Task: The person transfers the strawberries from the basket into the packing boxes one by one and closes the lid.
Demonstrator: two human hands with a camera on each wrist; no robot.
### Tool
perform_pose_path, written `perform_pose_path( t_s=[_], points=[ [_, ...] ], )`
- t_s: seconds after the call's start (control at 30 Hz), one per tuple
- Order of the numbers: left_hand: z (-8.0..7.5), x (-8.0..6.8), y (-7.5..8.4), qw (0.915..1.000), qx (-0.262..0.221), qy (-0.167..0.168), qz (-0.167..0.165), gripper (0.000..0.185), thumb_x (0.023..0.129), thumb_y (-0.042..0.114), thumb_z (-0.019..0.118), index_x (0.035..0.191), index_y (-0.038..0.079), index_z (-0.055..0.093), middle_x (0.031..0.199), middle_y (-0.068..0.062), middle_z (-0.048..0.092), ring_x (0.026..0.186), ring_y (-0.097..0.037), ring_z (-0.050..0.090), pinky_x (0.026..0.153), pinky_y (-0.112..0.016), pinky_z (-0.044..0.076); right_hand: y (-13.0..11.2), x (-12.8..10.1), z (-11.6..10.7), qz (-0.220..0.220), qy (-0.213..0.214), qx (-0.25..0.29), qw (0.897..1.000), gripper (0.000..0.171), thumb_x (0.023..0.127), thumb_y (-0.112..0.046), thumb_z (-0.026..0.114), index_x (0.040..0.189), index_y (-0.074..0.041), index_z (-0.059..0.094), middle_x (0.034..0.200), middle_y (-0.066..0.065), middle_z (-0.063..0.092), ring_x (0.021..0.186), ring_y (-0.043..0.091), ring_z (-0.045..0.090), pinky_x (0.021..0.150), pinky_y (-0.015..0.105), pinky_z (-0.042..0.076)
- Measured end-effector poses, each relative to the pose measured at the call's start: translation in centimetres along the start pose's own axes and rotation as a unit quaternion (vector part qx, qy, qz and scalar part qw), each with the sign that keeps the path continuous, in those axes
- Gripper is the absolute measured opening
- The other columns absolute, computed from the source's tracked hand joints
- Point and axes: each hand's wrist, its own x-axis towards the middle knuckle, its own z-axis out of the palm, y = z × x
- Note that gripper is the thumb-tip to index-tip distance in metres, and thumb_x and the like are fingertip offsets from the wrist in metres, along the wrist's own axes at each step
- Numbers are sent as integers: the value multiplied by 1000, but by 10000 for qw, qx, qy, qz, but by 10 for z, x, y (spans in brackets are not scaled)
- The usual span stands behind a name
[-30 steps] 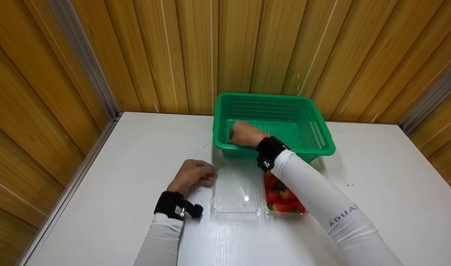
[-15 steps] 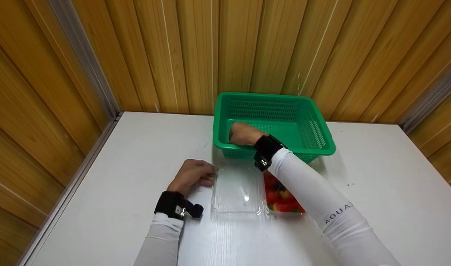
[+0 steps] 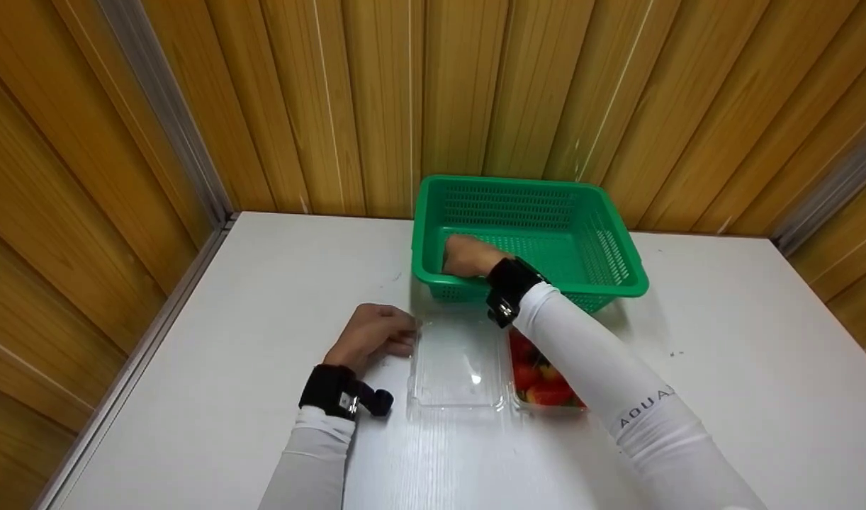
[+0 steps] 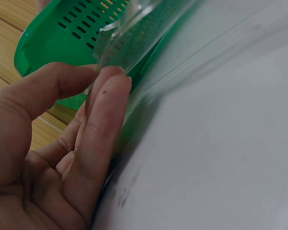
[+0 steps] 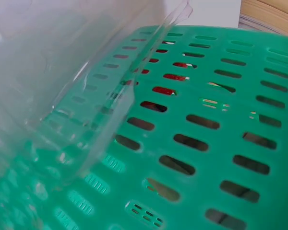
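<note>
A clear plastic clamshell box lies unfolded on the table; its lid (image 3: 456, 368) is on the left and its base holds strawberries (image 3: 545, 382) on the right. My left hand (image 3: 375, 334) pinches the lid's left edge between thumb and finger, as the left wrist view shows. My right hand (image 3: 468, 256) reaches into the near left corner of the green basket (image 3: 532, 289). Its fingers are hidden behind the near rim, so I cannot tell what they hold. In the right wrist view, bits of red show through slots in the basket wall (image 5: 216, 143), with the clear lid overlapping it.
The basket stands at the back of the white table (image 3: 291, 283), close to the wood-grain wall (image 3: 376, 106). My right sleeve (image 3: 603, 382) passes over the strawberry side of the box and hides part of it.
My right forearm has swung slightly left, while its hand stays in the basket's near left corner. My left hand keeps its pinch on the lid's edge.
</note>
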Motion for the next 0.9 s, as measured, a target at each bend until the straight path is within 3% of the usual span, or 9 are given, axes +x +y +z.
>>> perform_pose_path(
  t_s=[0.6, 0.9],
  points=[
    [0, -2, -1, 9998, 189, 2, -44, 16, 90, 5, 78, 99, -8, 76, 84, -14, 71, 66, -17, 70, 68, -30, 65, 5, 1, 4, -99, 9, 432, 9990, 35, 94, -2, 66, 70, -18, 47, 70, -4, 46, 66, 14, 44, 62, 28, 38],
    [-2, -1, -1, 9998, 186, 2, -26, 16, 90, 4, 77, 100, -9, 75, 83, -14, 70, 69, -18, 69, 68, -30, 65, 5, 5, 4, 341, 14, 80, 9994, 39, 90, -2, 66, 63, -18, 42, 62, -5, 39, 57, 12, 40, 53, 27, 33]
  ],
)
